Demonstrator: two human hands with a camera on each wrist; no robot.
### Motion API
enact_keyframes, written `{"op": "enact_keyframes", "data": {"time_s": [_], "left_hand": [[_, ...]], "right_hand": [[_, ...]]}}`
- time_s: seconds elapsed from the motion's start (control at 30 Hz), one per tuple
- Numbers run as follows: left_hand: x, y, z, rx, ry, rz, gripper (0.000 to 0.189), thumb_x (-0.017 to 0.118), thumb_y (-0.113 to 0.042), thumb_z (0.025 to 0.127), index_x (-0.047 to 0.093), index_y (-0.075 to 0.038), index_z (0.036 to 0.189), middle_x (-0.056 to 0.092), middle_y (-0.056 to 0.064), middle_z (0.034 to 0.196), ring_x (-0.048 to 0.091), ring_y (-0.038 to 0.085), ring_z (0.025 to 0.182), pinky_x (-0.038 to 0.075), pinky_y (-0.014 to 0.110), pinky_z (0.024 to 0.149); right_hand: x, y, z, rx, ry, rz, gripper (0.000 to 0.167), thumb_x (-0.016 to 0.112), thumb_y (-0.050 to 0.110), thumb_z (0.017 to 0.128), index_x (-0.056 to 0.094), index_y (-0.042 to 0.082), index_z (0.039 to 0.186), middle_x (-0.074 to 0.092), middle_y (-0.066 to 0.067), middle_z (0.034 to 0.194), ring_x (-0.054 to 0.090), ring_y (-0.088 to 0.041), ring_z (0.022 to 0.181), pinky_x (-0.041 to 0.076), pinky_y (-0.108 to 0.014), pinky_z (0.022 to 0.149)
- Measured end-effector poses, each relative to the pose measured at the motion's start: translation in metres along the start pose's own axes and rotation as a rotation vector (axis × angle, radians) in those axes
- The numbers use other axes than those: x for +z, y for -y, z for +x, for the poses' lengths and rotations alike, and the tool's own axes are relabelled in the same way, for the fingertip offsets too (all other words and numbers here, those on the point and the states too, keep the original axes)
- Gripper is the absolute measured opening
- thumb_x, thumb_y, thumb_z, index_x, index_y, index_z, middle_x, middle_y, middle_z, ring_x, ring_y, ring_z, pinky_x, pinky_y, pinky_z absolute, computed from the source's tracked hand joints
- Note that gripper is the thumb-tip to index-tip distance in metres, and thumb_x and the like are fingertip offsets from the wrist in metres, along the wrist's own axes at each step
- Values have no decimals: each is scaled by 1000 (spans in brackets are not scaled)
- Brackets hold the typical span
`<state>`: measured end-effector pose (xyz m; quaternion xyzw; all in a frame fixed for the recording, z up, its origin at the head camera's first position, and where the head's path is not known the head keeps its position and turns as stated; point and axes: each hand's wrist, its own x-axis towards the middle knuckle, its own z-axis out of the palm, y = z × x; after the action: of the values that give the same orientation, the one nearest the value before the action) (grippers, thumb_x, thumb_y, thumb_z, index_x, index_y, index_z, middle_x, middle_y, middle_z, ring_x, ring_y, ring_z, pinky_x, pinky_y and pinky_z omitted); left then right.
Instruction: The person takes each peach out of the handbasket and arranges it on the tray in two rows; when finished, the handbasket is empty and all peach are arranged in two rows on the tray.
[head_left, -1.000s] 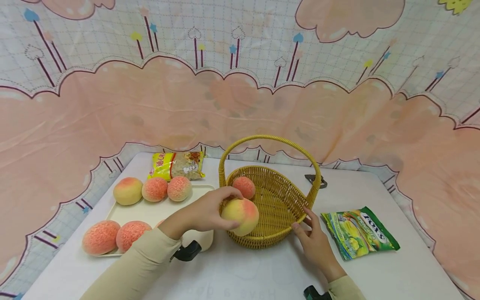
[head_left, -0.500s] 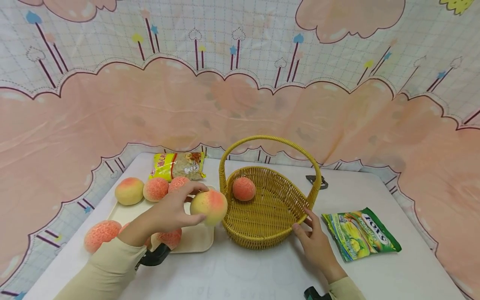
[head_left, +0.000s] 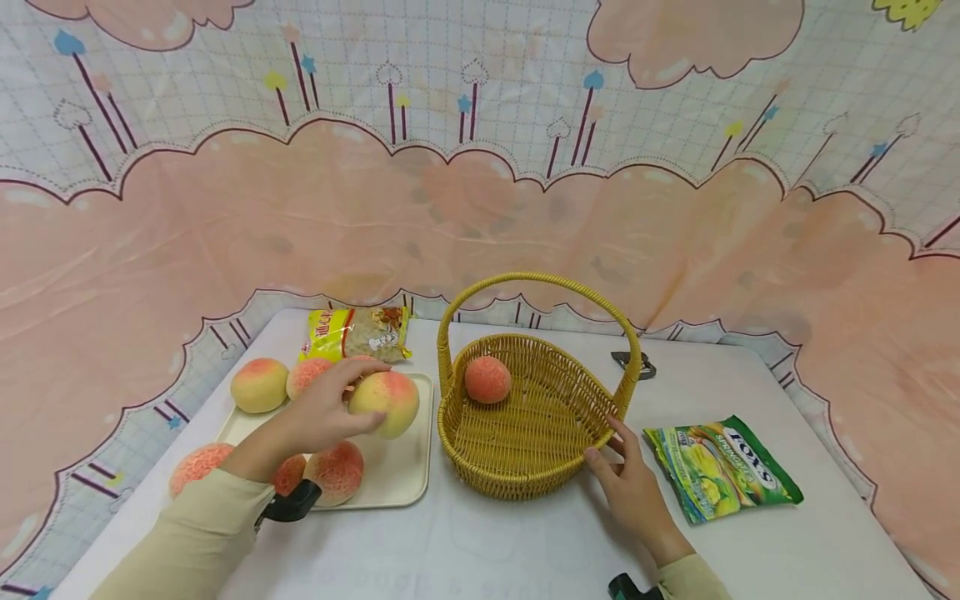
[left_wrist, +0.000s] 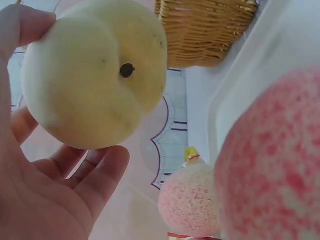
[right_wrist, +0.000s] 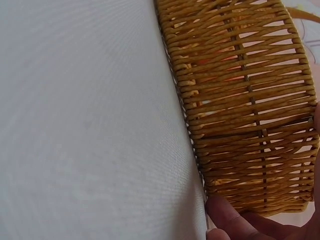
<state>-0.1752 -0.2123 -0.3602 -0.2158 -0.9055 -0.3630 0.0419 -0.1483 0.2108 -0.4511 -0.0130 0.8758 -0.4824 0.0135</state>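
Observation:
In the head view my left hand (head_left: 318, 412) grips a yellow peach with a red blush (head_left: 388, 405) above the right part of a cream tray (head_left: 411, 479). The left wrist view shows that peach (left_wrist: 82, 80) from its stem side, with thumb and fingers round it. On and around the tray lie several more peaches, among them a speckled red one (head_left: 335, 473) below my left wrist. A wicker basket (head_left: 525, 446) stands right of the tray, one red peach (head_left: 487, 380) inside. My right hand (head_left: 633, 487) holds the basket's right rim; its fingertips (right_wrist: 225, 212) touch the wicker.
Behind the tray lies a yellow and clear food packet (head_left: 356, 333). A green candy bag (head_left: 722, 469) lies right of my right hand. A small black object (head_left: 633, 364) rests behind the basket's right side. A patterned cloth (head_left: 480, 208) hangs behind the table.
My left hand has moved left with the yellow peach, from over the basket's left edge to above the tray. My right hand stays on the basket rim.

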Motion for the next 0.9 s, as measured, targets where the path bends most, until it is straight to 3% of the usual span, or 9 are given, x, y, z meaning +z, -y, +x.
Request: {"op": "enact_keyframes", "data": {"time_s": [0.13, 0.3, 0.63, 0.9], "left_hand": [[2, 5, 9, -40, -12, -42, 57, 79, -19, 83, 56, -3, 132, 58, 13, 126, 59, 32, 108, 50, 51, 93], [8, 8, 21, -74, -12, -20, 61, 82, -20, 81, 55, 1, 131, 59, 17, 124, 60, 38, 109, 50, 53, 93], [17, 16, 40, -91, 29, 34, 62, 80, -21, 82, 55, 4, 133, 59, 20, 126, 60, 33, 108, 50, 51, 92], [17, 20, 53, -99, 31, 60, 61, 82, -20, 82, 54, 6, 131, 60, 23, 126, 58, 39, 111, 49, 54, 93]], "right_hand": [[0, 1, 0, -3, -2, 3, 66, 53, 37, 105, 19, 17, 157, 36, -34, 149, 63, -35, 110, 56, -44, 81], [0, 1, 0, -3, -6, 2, 66, 53, 36, 105, 19, 17, 157, 37, -34, 149, 63, -36, 110, 56, -44, 81], [1, 0, 0, -9, -6, 2, 66, 54, 36, 105, 19, 17, 157, 37, -35, 148, 63, -37, 110, 57, -44, 80], [0, 0, 0, -14, -6, 4, 66, 53, 36, 105, 19, 17, 157, 37, -35, 148, 64, -36, 110, 56, -44, 81]]}}
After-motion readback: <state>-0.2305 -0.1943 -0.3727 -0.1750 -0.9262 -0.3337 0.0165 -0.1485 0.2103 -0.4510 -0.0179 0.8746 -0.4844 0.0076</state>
